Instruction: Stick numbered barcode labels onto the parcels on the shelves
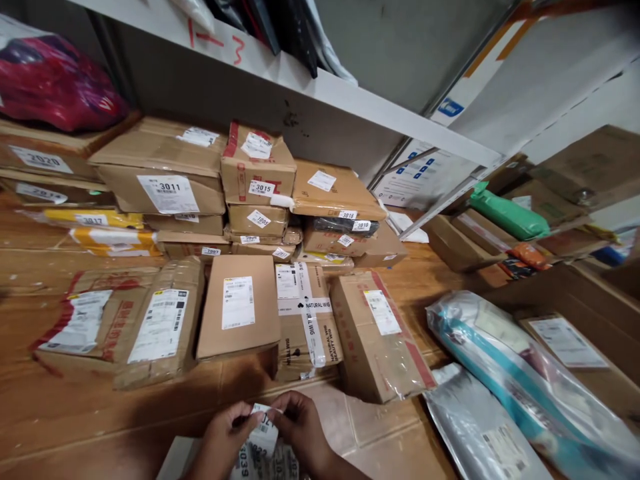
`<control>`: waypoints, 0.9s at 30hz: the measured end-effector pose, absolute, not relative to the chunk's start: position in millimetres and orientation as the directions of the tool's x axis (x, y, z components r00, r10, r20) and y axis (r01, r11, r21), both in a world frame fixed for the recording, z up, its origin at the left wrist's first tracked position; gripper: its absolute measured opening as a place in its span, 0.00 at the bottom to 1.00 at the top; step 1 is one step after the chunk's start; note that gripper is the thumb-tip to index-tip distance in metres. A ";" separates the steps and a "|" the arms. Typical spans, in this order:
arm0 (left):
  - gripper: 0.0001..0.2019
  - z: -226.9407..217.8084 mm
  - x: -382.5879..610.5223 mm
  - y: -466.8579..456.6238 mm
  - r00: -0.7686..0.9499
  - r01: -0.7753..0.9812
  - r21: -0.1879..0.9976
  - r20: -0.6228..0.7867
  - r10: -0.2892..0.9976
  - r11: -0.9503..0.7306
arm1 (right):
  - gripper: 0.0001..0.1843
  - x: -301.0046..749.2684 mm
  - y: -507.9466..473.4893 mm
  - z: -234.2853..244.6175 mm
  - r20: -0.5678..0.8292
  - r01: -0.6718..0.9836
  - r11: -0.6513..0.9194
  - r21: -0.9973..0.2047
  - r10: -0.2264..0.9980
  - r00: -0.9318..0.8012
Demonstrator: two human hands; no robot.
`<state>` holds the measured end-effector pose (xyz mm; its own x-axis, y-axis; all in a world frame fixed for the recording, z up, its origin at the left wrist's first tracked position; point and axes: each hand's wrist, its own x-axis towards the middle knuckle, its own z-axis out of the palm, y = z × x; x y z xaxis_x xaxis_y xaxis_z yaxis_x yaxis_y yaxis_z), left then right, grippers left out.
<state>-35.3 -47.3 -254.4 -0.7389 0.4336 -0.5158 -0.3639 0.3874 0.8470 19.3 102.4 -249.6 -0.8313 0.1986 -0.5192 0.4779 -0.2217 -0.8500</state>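
Observation:
At the bottom centre, both my hands pinch a small white number label [263, 437], partly covered by fingertips. My left hand [225, 437] grips its left edge, and my right hand [304, 427] grips its upper right corner. Just beneath hangs or lies a strip of similar printed labels [245, 460], one reading 3039; how it is supported is hidden. A pale flat item [176, 459] shows beside my left wrist. Ahead of my hands stand a plain brown carton [210, 333], a "Natural Wig" taped box [293, 340] and a carton with red edging [360, 360].
Stacked, numbered parcels, including box 3011 [125, 180], sit under a white shelf [400, 113]. Two more cartons, one wrapped [193, 293], lie at left. To the right are a grey mailer [465, 413], a clear-wrapped blue-and-white package [505, 373] and open cardboard boxes [540, 287].

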 end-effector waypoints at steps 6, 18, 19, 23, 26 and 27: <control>0.28 -258.4 -32.9 -33.6 -0.670 -0.446 0.824 -0.567 0.479 0.350 | 0.30 28.4 103.7 -267.7 -0.577 0.501 -0.324 -0.803 0.209 -0.790; 0.16 -274.9 -14.5 -31.0 -0.597 -0.248 0.872 -0.481 0.643 0.422 | 0.25 55.9 127.2 -295.0 -0.372 0.358 -0.114 -0.927 0.413 -0.831; 0.16 -273.2 -13.7 -32.5 -0.590 -0.246 0.869 -0.486 0.645 0.430 | 0.24 57.0 129.0 -293.6 -0.349 0.342 -0.094 -0.935 0.419 -0.838; 0.22 -266.2 -11.3 -34.4 -0.566 -0.371 0.859 -0.510 0.647 0.352 | 0.23 61.4 128.3 -292.0 -0.392 0.325 -0.248 -0.913 0.308 -0.867; 0.29 -266.8 -9.9 -31.5 -0.571 -0.506 0.822 -0.545 0.614 0.260 | 0.22 62.6 122.2 -293.3 -0.409 0.314 -0.332 -0.889 0.270 -0.872; 0.29 -268.6 -9.5 -30.3 -0.587 -0.527 0.807 -0.572 0.573 0.265 | 0.21 62.1 120.3 -293.2 -0.398 0.310 -0.314 -0.897 0.273 -0.876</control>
<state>-9.5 -30.3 -268.6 -0.5869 0.5734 -0.5716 -0.5270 0.2655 0.8074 62.1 120.3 -293.2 -0.8758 0.2731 -0.3980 0.3100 -0.3139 -0.8974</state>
